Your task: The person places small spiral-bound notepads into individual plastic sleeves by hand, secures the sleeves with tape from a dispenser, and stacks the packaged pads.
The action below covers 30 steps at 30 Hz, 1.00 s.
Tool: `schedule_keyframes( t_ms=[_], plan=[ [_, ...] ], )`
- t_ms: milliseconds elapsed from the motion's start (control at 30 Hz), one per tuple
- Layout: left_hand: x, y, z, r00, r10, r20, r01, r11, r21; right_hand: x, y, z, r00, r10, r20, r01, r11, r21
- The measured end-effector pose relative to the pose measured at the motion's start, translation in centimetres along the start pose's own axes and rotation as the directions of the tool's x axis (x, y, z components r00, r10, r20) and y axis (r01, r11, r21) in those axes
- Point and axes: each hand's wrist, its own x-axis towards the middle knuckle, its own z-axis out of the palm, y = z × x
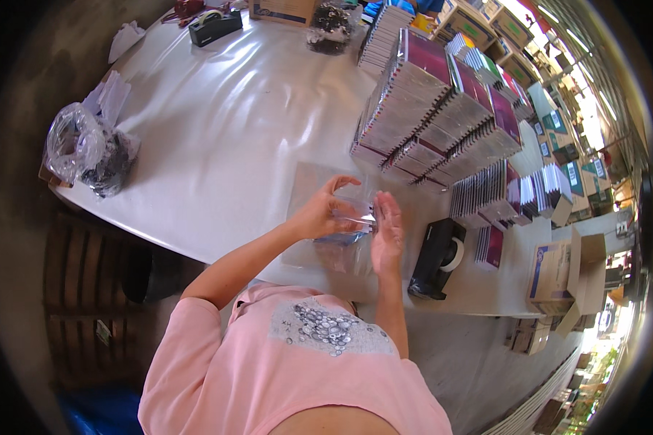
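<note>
My left hand (323, 211) curls its fingers and thumb around a clear, shiny plastic piece (352, 212) above the table's near edge. Its exact kind cannot be made out. My right hand (387, 233) faces it from the right, fingers stretched upward and nearly flat, the palm side close against the plastic's edge. Under both hands, a translucent sheet (306, 190) lies flat on the white table covering (196, 159). A bluish patch shows below the plastic, partly hidden by my hands.
Tall stacks of spiral-bound notebooks (421, 94) with maroon covers stand at the right. Nearer me are a black tape dispenser (432, 262) and a cardboard box (551, 275). Crumpled clear plastic (76, 141) sits at the left edge; another tape dispenser (215, 29) stands at the far side.
</note>
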Motion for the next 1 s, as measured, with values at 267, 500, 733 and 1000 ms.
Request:
schedule_keyframes(
  t_ms=[267,500,733,1000],
  plan=[
    [1.2,-1.1,-1.0,0.984,-0.118,-0.131,0.09,0.975,-0.201,0.9,-0.6,1.5,0.976,0.111,0.19,0.065,0.681,-0.729],
    [0.0,-2.5,-0.6,0.917,-0.4,-0.012,0.316,0.742,-0.592,3.1,-0.2,0.3,0.965,0.24,0.11,-0.112,0.751,-0.651],
    [-0.5,-1.4,-1.1,0.817,-0.564,0.119,0.507,0.604,-0.615,3.7,-1.6,0.6,0.902,0.428,0.064,-0.25,0.636,-0.73],
    [-0.4,1.7,-0.6,0.976,-0.164,-0.144,0.192,0.959,0.21,1.9,-1.9,1.8,0.957,0.002,0.29,0.269,0.366,-0.891]
  ],
)
